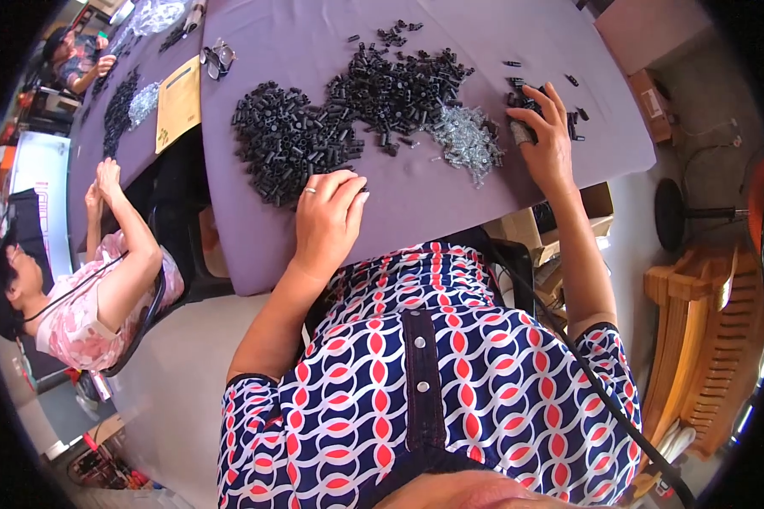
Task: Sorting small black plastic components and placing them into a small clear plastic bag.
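My left hand [327, 216], with a ring on one finger, rests at the near edge of a pile of black plastic tubes [284, 144]. Its fingers are curled together, and a dark bit shows by the fingertips; what it is cannot be made out. My right hand [547, 140] reaches over a small group of black pieces [518, 100] at the right, fingers stretched and apart, with a pale wrap on the thumb. Between the hands lie a heap of smaller black plastic parts [399, 85] and a pile of small clear parts [469, 144].
A purple cloth [272, 42] covers the table. At the left, a person in a pink floral top [93, 280] works by a yellow envelope [179, 102]; another person [76, 64] sits farther off. Cardboard box [598, 208], fan [671, 204] and wooden furniture [696, 339] stand right.
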`<move>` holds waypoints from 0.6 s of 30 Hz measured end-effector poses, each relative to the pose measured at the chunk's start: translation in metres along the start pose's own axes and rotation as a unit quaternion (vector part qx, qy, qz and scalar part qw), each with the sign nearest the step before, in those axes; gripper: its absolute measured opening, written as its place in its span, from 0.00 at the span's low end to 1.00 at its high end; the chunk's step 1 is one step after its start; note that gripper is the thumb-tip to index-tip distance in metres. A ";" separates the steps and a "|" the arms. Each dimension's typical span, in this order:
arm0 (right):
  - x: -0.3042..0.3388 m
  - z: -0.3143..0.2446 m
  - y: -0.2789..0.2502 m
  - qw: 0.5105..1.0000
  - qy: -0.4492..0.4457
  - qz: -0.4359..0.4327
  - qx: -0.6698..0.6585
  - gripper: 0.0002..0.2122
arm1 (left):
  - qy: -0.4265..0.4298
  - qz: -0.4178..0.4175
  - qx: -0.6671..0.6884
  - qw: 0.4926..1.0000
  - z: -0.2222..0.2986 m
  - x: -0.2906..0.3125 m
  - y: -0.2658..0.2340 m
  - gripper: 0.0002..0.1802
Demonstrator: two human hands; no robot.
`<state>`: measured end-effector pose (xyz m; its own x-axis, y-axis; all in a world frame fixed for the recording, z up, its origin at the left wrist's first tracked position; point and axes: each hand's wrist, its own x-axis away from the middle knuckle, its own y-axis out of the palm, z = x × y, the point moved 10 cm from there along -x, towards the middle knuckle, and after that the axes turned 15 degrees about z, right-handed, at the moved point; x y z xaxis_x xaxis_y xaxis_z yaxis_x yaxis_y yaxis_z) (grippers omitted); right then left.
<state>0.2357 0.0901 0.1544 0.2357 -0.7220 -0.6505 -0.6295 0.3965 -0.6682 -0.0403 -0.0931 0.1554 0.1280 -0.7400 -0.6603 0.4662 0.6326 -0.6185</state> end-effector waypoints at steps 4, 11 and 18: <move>-0.001 0.004 0.014 1.000 -0.021 -0.019 0.009 0.22 | -0.006 -0.007 -0.001 1.000 -0.004 0.002 -0.001 0.10; -0.010 -0.031 0.008 0.997 -0.069 -0.039 -0.026 0.21 | -0.003 0.001 0.008 1.000 -0.003 0.000 0.000 0.10; -0.011 -0.038 0.015 0.991 -0.071 -0.116 -0.019 0.23 | -0.004 0.001 0.007 1.000 0.001 -0.004 0.000 0.10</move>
<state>0.1955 0.0826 0.1650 0.4770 -0.7037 -0.5266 -0.5732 0.2051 -0.7933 -0.0400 -0.0909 0.1586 0.1353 -0.7406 -0.6581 0.4779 0.6307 -0.6115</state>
